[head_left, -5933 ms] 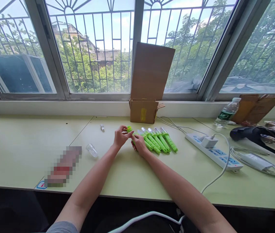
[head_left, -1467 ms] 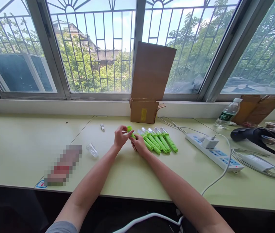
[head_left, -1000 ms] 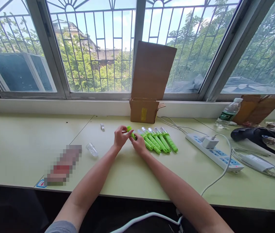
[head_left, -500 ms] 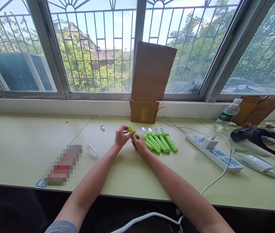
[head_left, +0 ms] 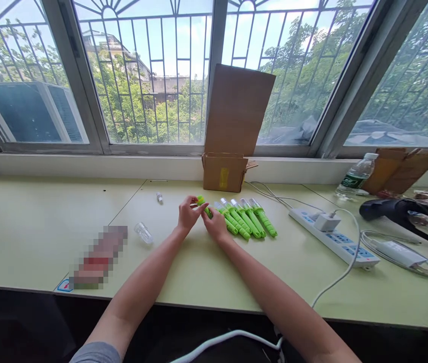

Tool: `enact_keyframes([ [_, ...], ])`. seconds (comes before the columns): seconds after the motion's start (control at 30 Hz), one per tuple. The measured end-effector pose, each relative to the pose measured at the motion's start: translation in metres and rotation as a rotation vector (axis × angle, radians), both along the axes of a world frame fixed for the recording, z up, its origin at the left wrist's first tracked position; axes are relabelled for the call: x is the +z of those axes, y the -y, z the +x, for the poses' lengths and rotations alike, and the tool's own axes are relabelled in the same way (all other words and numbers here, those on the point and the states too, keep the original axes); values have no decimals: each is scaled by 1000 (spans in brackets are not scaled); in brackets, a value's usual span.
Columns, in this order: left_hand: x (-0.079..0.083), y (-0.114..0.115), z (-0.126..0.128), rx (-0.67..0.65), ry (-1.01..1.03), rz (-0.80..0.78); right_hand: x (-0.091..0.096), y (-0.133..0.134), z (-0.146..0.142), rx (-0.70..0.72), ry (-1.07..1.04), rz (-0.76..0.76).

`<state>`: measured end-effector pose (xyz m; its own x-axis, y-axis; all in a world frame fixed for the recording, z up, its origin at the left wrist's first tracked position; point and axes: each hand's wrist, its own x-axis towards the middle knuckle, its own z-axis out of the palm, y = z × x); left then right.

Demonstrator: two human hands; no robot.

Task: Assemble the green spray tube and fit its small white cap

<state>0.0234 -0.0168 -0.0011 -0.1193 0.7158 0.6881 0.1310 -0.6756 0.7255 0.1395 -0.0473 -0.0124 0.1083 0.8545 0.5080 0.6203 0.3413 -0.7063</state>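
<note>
Between my two hands is a bright green ribbed stick [head_left: 208, 212], partly hidden by my fingers. My left hand [head_left: 188, 215] pinches its yellowish-green upper end. My right hand [head_left: 216, 225] is closed around the lower body. Just right of that hand, several similar green sticks with clear tips [head_left: 250, 220] lie side by side on the table. A clear ribbed plastic cap [head_left: 143, 233] rests to the left of my left hand. Farther back sits a small clear-and-white piece [head_left: 160, 197].
An open cardboard box [head_left: 222, 174] stands at the window sill. To the right are a white power strip [head_left: 334, 239] with cables, a water bottle [head_left: 356, 176] and a black curved object [head_left: 391, 209]. A blurred-out item [head_left: 100, 258] lies at the left front of the pale green table [head_left: 40, 222].
The fingers of my right hand have shifted slightly up along the green stick. Both hands stay in nearly the same place, and the things on the table have not moved.
</note>
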Motion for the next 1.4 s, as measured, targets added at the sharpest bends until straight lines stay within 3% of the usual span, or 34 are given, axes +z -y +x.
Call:
enact_keyframes([
  [0.27, 0, -1, 2, -52, -9, -21, -1, -3, 4, 57, -76, -5],
  [0.73, 1, -2, 4, -59, -29, -3, -2, 0, 5, 243, -431, -166],
  [1.0, 0, -2, 3, -58, -38, 15, 3, 4, 4, 309, -530, -246],
  [1.13, -1, -3, 1, -37, -30, 3, 2, 2, 3, 266, -410, -241],
  [1.3, -3, -3, 0, 41, -25, 28, -2, -2, 0, 8, -43, -26],
  [1.4, -4, -3, 1, 51, -46, 59, -3, -3, 0, -37, 31, -2],
])
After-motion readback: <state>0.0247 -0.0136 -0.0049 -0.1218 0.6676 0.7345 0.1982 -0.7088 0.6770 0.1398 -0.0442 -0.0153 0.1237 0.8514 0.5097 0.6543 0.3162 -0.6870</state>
